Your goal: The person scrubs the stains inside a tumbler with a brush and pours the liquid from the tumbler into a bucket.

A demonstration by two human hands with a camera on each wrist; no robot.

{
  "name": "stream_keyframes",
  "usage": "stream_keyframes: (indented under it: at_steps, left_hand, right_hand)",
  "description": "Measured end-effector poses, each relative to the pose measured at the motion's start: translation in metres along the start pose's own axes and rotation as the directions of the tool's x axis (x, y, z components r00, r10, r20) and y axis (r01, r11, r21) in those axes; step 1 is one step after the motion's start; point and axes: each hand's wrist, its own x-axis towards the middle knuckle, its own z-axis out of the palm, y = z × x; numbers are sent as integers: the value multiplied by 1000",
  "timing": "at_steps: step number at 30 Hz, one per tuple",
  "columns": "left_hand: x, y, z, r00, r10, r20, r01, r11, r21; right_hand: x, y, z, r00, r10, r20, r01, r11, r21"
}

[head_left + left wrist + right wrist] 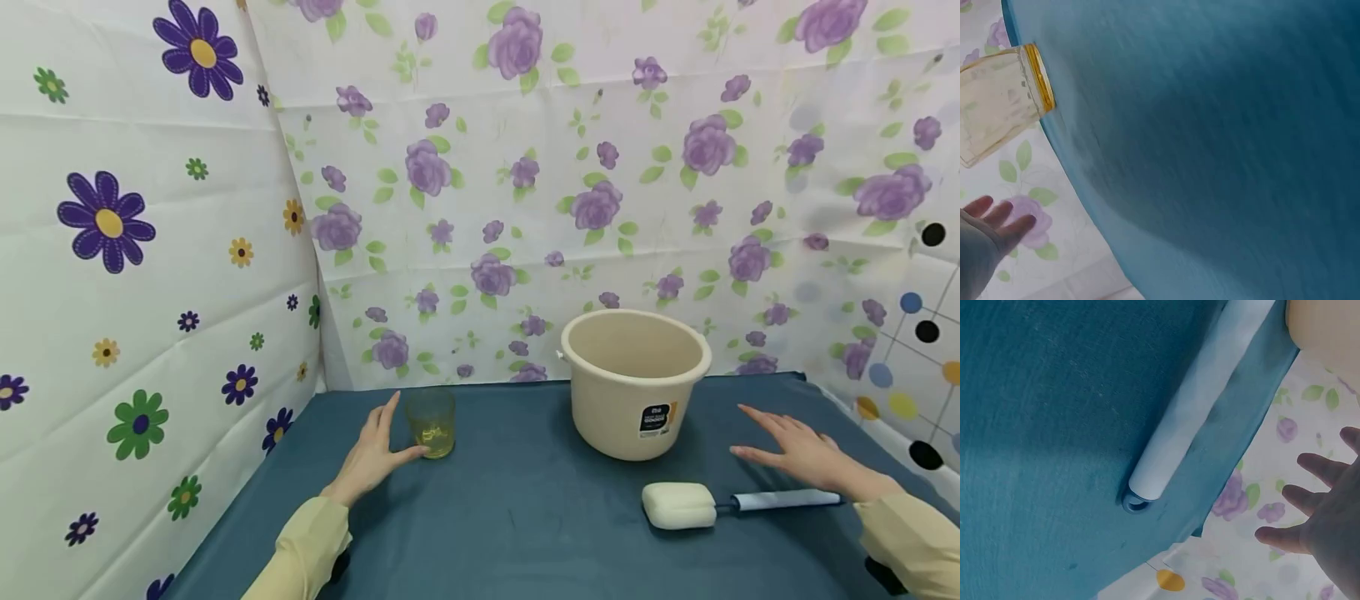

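A yellowish clear glass (432,421) stands upright near the back left of the table; its amber base also shows in the left wrist view, where the glass (1000,100) appears sideways. My left hand (372,454) is beside it, thumb and fingers spread; whether the thumb touches the glass I cannot tell. On the right, my right hand (806,450) hovers with extended fingers above the handle of a sponge brush (678,506), holding nothing. The brush lies flat, its cream sponge head to the left. Its pale handle (1200,403) ends in a blue loop.
A cream plastic bucket (626,417) with a dark label stands at the back, between the hands and behind the brush. Blue cloth (517,517) covers the table. Flowered sheets (480,208) hang along the back and sides.
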Motion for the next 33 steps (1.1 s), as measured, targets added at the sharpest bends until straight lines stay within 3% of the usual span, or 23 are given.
stream_keyframes:
  at_steps: [8, 20, 33]
  left_hand:
    - [10, 6, 4, 998, 59, -8, -59, 998, -9]
    - [20, 7, 19, 1000, 2, 2, -2, 994, -112]
    - [28, 9, 25, 999, -37, -18, 36, 996, -76]
  right_hand:
    - [-2, 1, 7, 1000, -17, -2, 17, 1000, -11]
    - [-7, -1, 10, 998, -53, 22, 52, 998, 42]
    - [-19, 3, 7, 997, -61, 45, 58, 996, 66]
